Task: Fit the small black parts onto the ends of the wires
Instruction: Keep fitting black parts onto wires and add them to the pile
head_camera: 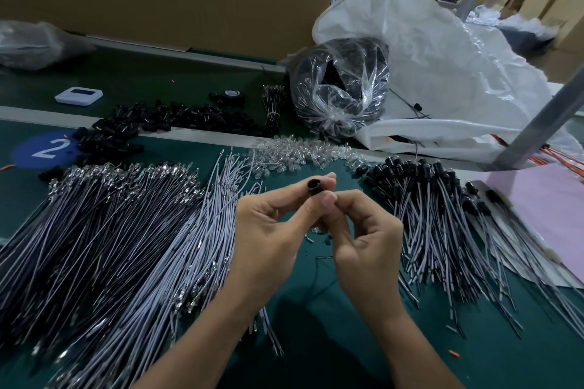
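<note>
Pinching the black part (314,187) between thumb and fingertips, my left hand (268,230) holds it up just on my side of the heap of clear parts (303,153), while my right hand (363,243) presses thumb and curled fingers together at the part's lower end; I cannot tell whether a wire sits between them. I judge the risk to be a crooked entry, bending the wire end, or a slipped pinch dropping the part among the bare wires (126,230) left of that heap or the capped wires (442,215) right of it, where it would be hard to find
</note>
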`<state>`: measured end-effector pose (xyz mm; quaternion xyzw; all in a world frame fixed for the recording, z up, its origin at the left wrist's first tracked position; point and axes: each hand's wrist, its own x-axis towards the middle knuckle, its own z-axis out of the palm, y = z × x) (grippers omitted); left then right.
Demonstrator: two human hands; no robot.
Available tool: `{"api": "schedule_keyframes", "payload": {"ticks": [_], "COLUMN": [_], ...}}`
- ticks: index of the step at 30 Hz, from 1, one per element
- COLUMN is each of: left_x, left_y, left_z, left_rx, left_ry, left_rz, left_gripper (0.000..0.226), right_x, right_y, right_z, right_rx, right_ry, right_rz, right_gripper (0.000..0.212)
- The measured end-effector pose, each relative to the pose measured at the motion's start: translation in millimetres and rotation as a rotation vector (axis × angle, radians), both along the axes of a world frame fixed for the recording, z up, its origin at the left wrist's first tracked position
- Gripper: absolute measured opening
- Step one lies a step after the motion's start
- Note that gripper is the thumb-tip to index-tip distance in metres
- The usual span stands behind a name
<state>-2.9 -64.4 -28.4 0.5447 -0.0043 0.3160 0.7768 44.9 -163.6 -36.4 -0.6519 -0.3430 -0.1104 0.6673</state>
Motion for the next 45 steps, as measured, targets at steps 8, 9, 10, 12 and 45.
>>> {"api": "schedule_keyframes", "payload": {"ticks": [8,9,10,12,45], "left_x": [0,1,1,2,4], "left_y": [-8,-9,-9,-10,1], "left_z": [-3,-3,-3,-4,-2], "left_rx": [-0.031,-0.029,-0.024,-0.018,-0.075], "left_ry": [-0.014,-0.011,-0.008,-0.007,0.027], "left_rz": [-0.002,-0.006,-0.009,-0.012,0.045], "left_gripper": [0.02,0.02,0.021,0.023,0.02], "right_x": [-1,-1,-1,-2,10], "right_y": [1,2,3,4,-2], "right_z": [-2,-3,-4,-5,4], "right_rx": [-0.03,-0.053,-0.068,-0.053,0.021], "right_ry": [-0.015,-0.026,-0.032,-0.015,0.235], "right_rz": [-0.008,-0.024,-0.04,-0.037,0.115], "right_gripper": [0.01,0.011,0.011,0.011,0.005]}}
